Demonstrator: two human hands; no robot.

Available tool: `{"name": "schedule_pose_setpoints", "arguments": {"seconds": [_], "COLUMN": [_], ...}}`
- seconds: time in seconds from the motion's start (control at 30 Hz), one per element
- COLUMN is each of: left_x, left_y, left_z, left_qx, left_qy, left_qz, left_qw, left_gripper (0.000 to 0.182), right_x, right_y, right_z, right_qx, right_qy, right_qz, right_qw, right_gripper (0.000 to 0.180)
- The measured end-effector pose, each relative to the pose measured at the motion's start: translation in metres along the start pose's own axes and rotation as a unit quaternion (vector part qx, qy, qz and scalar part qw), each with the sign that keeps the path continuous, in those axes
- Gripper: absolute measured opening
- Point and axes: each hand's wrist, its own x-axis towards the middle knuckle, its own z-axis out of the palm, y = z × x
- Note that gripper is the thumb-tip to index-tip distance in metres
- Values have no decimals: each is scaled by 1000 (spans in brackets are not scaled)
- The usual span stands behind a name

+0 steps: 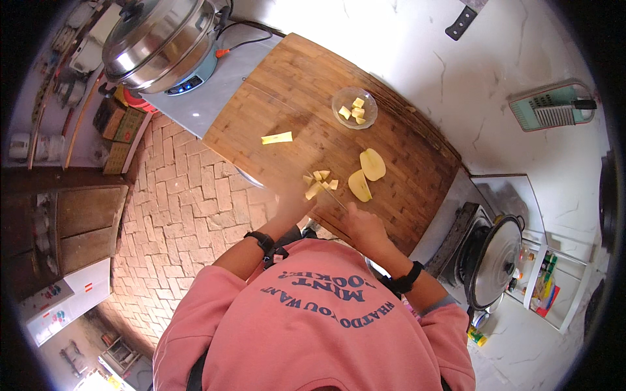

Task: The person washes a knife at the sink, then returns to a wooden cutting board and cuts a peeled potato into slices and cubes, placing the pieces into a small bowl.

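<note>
My right hand [366,226] grips a knife [336,197], its thin blade slanting up-left to several cut chunks of pale yellow fruit [321,175]. Blurred by motion, my left hand [293,201] has its fingertips on a fruit wedge [314,190] beside the blade. Two larger pieces of the fruit, an apple or a pear, lie to the right: one upper piece [372,164] and one lower piece [360,185]. A flat fruit strip [277,138] rests farther left. Several cubes [358,103] sit in a clear glass bowl [337,116]. All are on a wooden cutting board [293,93].
A steel steamer [156,46] on a blue electric base stands at the upper left, its cord [249,41] running behind. To the right is a lidded wok [496,261] on a stove. A grater [552,107] lies beyond the board. Brick floor [181,210] shows at left.
</note>
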Motion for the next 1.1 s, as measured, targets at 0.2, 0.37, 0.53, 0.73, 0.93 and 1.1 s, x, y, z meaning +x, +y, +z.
{"name": "schedule_pose_setpoints", "arguments": {"seconds": [0.2,0.37,0.53,0.73,0.93,1.1], "left_x": [2,2,2,-2,-2,-1], "left_y": [2,-1,-6,-9,-9,-9], "left_z": [1,3,5,6,4,4], "left_qx": [28,52,70,38,13,22], "left_qy": [4,-9,-11,-8,-3,-13], "left_qz": [19,14,30,13,-2,-14], "left_qw": [999,998,997,999,1000,1000], "left_gripper": [34,33,30,29,28,29], "right_x": [-22,-25,-14,-1,-8,-13], "right_y": [8,14,21,38,45,42], "right_z": [-1,9,29,71,72,58], "right_qx": [-5,-7,-7,51,133,120], "right_qy": [-39,-38,-59,-21,35,26], "right_qz": [10,14,40,47,32,23], "right_qw": [999,999,997,997,990,992], "right_gripper": [8,9,10,17,20,19]}}
